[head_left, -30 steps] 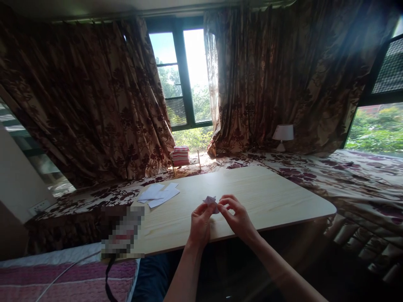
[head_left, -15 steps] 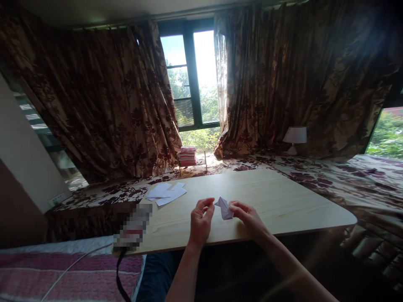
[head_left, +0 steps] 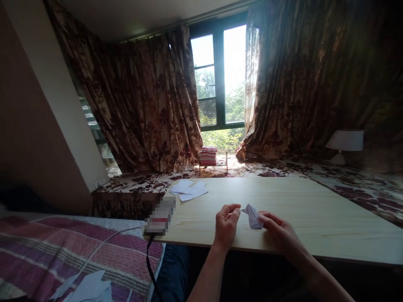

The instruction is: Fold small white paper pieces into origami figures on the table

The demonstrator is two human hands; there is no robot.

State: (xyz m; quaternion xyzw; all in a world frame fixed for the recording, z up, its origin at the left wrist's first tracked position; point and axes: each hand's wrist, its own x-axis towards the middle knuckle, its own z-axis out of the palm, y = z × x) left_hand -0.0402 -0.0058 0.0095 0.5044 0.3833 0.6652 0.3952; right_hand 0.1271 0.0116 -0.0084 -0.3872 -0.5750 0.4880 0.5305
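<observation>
A small folded white paper figure [head_left: 253, 217] is held up just above the near part of the table. Its body is creased, with a peak on top and a narrow point toward the left. My right hand [head_left: 279, 230] pinches its right side between thumb and fingers. On the other side, my left hand [head_left: 226, 223] is closed in a pinch at the tip of the narrow point. The fingertips hide the very end of that point. Several loose white paper pieces [head_left: 193, 193] lie overlapping at the table's far left corner.
The pale wooden table [head_left: 299, 201] extends right. A blurred-out device [head_left: 160, 216] with cables lies on its left edge. More paper [head_left: 90, 287] rests on the striped bed [head_left: 37, 251]. Behind stand a rack with striped folded cloth [head_left: 208, 156] and a lamp [head_left: 345, 140].
My view has turned left, so everything sits further right and paper on the bed shows. Both hands keep nearly the same pose around the folded paper figure.
</observation>
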